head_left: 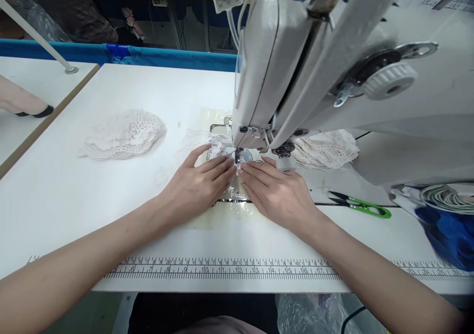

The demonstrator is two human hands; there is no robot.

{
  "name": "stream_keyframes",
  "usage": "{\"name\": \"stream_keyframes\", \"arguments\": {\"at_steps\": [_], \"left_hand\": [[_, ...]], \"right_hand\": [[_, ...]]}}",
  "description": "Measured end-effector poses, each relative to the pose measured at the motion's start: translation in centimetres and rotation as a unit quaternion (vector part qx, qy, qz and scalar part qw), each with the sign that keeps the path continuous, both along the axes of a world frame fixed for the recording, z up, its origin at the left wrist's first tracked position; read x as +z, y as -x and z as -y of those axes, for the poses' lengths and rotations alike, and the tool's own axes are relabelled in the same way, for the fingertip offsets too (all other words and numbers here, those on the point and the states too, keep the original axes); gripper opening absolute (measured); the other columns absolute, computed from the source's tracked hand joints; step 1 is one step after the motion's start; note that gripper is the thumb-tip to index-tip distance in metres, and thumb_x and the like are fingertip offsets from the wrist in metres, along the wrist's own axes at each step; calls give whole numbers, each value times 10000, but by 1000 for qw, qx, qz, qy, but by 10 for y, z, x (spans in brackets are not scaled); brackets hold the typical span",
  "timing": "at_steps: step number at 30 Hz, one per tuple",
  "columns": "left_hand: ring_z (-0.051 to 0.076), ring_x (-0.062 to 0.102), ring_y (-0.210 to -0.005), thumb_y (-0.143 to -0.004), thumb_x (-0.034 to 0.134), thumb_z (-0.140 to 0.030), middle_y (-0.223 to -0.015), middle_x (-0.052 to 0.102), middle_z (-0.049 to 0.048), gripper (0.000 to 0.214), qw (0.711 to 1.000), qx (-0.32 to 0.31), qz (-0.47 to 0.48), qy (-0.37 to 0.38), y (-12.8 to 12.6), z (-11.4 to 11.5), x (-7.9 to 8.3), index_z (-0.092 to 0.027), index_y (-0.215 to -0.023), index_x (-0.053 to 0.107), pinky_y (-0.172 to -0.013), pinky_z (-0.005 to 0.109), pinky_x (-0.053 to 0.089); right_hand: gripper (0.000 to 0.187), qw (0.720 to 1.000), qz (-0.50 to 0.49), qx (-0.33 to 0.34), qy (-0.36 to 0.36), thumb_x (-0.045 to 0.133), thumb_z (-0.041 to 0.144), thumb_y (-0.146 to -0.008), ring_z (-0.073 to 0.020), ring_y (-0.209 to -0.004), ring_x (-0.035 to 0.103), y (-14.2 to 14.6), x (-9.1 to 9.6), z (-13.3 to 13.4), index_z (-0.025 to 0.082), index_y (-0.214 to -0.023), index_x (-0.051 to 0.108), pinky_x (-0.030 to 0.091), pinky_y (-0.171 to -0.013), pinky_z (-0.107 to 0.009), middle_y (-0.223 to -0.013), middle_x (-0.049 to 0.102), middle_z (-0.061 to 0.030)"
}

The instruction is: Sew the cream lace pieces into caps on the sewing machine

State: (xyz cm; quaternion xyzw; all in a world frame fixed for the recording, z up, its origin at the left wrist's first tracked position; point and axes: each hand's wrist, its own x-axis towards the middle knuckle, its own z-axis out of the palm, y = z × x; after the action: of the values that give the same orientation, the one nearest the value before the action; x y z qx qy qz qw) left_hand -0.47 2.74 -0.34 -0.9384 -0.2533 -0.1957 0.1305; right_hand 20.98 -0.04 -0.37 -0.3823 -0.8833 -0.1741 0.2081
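Note:
A strip of white lace (219, 149) lies under the presser foot (238, 156) of a sewing machine (259, 72). My left hand (202, 181) rests flat at the near left of the foot, its outstretched fingers on the lace and its thumb spread away. From the other side, my right hand (276, 188) lies with straight fingers close to the foot, their tips almost meeting those of the left. Both hands hide much of the lace and the metal needle plate (237, 193).
One white lace pile (126, 134) lies left; another lace pile (326, 149) sits right, behind the machine head. Green-handled thread snips (365, 207) and a blue cloth bundle (450, 235) are at right. A printed ruler (218, 269) edges the table. Another person's arm (22, 97) shows at left.

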Motion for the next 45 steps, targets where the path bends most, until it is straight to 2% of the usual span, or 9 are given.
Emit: {"name": "stream_keyframes", "arguments": {"at_steps": [6, 11, 18, 26, 33, 37, 40, 43, 45], "left_hand": [[191, 658, -1117, -995, 460, -216, -1154, 716, 37, 256, 1000, -2, -4, -7, 2, 12, 4, -151, -1172, 634, -1117, 460, 368], [187, 665, -1105, -987, 473, -218, -1140, 723, 36, 248, 1000, 1, 6, -4, 2, 14, 3, -155, -1160, 639, -1150, 453, 336], [192, 661, -1114, -977, 485, -227, -1151, 718, 57, 266, 1000, 2, 24, 7, 2, 9, 0, -149, -1168, 652, -1163, 462, 331], [229, 646, -1147, -974, 498, -246, -1189, 698, 85, 287, 996, 12, 57, 60, 0, 0, -6, -163, -1202, 652, -1152, 504, 327], [246, 623, -1181, -989, 469, -287, -1238, 670, 101, 328, 994, 22, 61, 83, 0, -9, -10, -170, -1254, 623, -1125, 519, 367], [255, 593, -1216, -994, 449, -320, -1290, 639, 124, 376, 992, 38, 72, 95, 1, -10, -10, -120, -1277, 595, -1013, 435, 505], [261, 617, -1156, -980, 446, -270, -1251, 653, 135, 342, 991, 82, 72, 83, 5, -9, -6, -96, -1225, 609, -886, 388, 567], [254, 645, -1031, -949, 456, -239, -1116, 684, 127, 276, 987, 127, 55, 81, 8, -8, -3, -107, -1097, 648, -731, 348, 570], [247, 641, -976, -942, 440, -212, -1054, 684, 121, 252, 983, 148, 44, 98, 8, -9, -1, -116, -1020, 658, -692, 335, 543]], "right_hand": [[190, 1000, -14, -5, 1, 563, 201, -938, -184, -879, 709, 0, 0, 3, 150, -995, 737, 524, -939, -364, -1056, 753, -38], [207, 1000, -15, -11, 16, 550, 222, -953, -189, -895, 704, 0, 1, 5, 144, -1014, 731, 513, -950, -377, -1065, 749, -48], [219, 999, 0, -29, 22, 530, 216, -961, -196, -914, 699, 1, 1, 2, 145, -1036, 724, 507, -948, -381, -1057, 751, -52], [296, 998, 12, -52, 39, 466, 266, -997, -203, -974, 673, 1, -2, -2, 135, -1125, 699, 435, -1053, -421, -1070, 746, -70], [296, 997, 15, -60, 40, 488, 296, -987, -223, -979, 662, -4, 0, -2, 152, -1114, 713, 458, -1000, -424, -994, 760, -77], [281, 998, 12, -63, 30, 494, 292, -984, -220, -959, 663, -8, 4, -2, 157, -1048, 732, 443, -1006, -429, -957, 765, -69], [277, 998, 5, -62, 28, 496, 278, -979, -221, -911, 668, -10, 6, -2, 143, -1085, 714, 461, -971, -425, -937, 764, -76], [266, 998, -4, -62, 21, 505, 245, -968, -212, -828, 676, -12, 5, -3, 139, -1133, 685, 487, -915, -404, -902, 765, -70], [246, 998, -16, -61, 16, 515, 213, -957, -196, -742, 675, -12, 4, -4, 141, -1124, 681, 503, -876, -397, -896, 764, -66]]}}
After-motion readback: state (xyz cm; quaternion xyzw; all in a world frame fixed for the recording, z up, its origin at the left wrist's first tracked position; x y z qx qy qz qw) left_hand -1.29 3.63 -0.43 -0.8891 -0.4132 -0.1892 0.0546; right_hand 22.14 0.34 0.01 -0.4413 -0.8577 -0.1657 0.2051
